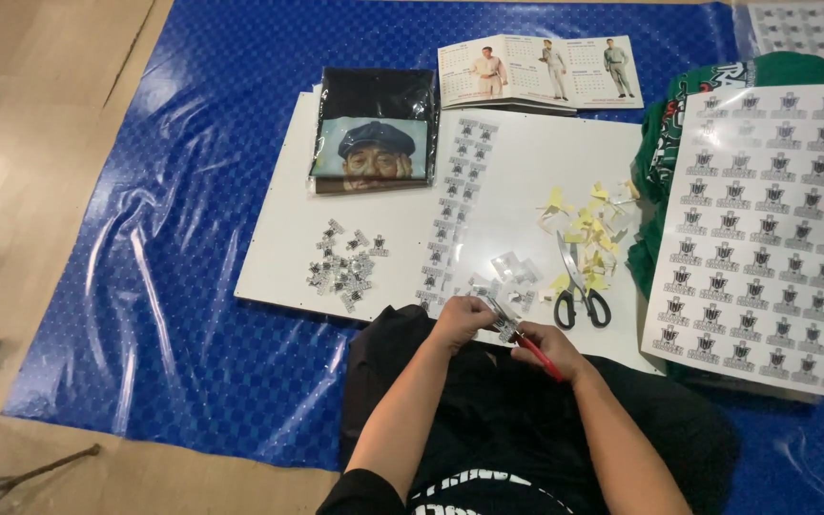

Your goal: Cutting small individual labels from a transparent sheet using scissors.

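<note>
At the lower centre of the frame, the left hand [460, 319] pinches a small printed sticker piece [504, 327]; the right hand [547, 349] fingers are clamped on red-handled scissors [534, 350]. Advice: cut close to the print, fingertips off the blades. Cut stickers [343, 267] lie on the white board [517, 162].

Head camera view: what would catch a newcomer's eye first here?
The bright blue sheet spread over the floor stands out most, with a white board lying on it. At the right lies a big sticker sheet of repeated small emblems. Near the bottom edge, the left hand and right hand work close together, red-handled scissors in the right.
</note>
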